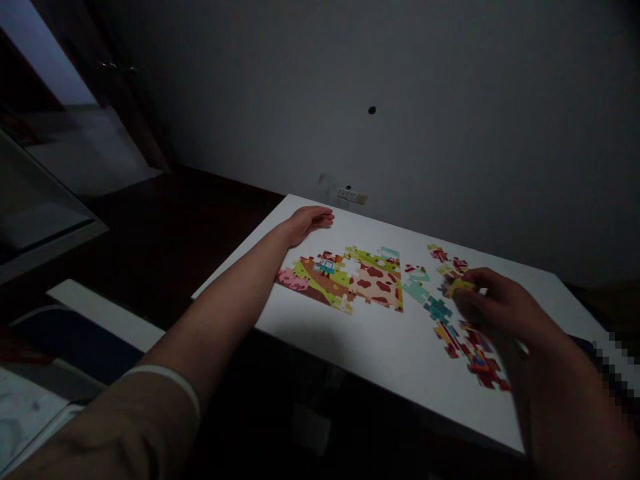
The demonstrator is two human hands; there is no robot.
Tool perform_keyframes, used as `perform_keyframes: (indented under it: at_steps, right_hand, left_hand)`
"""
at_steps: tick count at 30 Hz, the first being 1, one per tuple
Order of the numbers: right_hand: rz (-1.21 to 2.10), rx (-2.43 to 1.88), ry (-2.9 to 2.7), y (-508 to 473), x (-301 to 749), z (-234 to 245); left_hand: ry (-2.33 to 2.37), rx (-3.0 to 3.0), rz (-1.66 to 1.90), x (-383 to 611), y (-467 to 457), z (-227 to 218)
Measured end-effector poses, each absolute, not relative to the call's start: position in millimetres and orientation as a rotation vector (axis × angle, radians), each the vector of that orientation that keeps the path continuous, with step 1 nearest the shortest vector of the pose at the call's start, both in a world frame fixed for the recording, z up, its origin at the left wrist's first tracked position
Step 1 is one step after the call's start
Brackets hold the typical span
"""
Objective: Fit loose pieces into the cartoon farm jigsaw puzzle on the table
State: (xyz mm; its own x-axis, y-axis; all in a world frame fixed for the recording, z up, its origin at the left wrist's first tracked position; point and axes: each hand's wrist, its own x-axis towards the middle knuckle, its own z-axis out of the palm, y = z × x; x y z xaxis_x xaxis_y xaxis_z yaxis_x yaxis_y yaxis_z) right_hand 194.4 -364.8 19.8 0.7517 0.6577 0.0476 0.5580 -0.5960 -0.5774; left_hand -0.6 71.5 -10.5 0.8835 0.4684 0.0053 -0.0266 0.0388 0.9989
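My left hand (309,223) rests on its edge on the white table, fingers stretched out and nothing in them. Between my arms lies a partly joined jigsaw puzzle (376,283), with a cow-patterned part, green ground and a small figure. In my right hand (493,293), a yellowish puzzle piece (461,285) is pinched between thumb and fingers, just above the table. Several loose puzzle pieces (438,309) in teal and white lie below and left of that hand. Red and yellow puzzle pieces (475,353) spread toward the near right edge.
The white table (380,360) stands close to a grey wall (280,87) with a socket strip (353,196). A door with a handle (117,67) is at the far left. Beside my left forearm, a white-edged chair-like item (100,310) stands below table height.
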Motion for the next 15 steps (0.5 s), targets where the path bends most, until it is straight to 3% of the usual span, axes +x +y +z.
perform_keyframes:
  at_steps: [3,8,15]
  right_hand:
    - [0.113,-2.264,-0.965,-346,175,41]
    - [0.346,-2.049,-1.444,-260,100,66]
    - [0.458,-1.765,-1.930,-105,13,53]
  left_hand:
    - [0.375,1.840,0.343,-3,70,-4]
    - [0.441,2.402,0.334,-33,85,7]
    - [0.607,2.632,0.497,-77,103,-14]
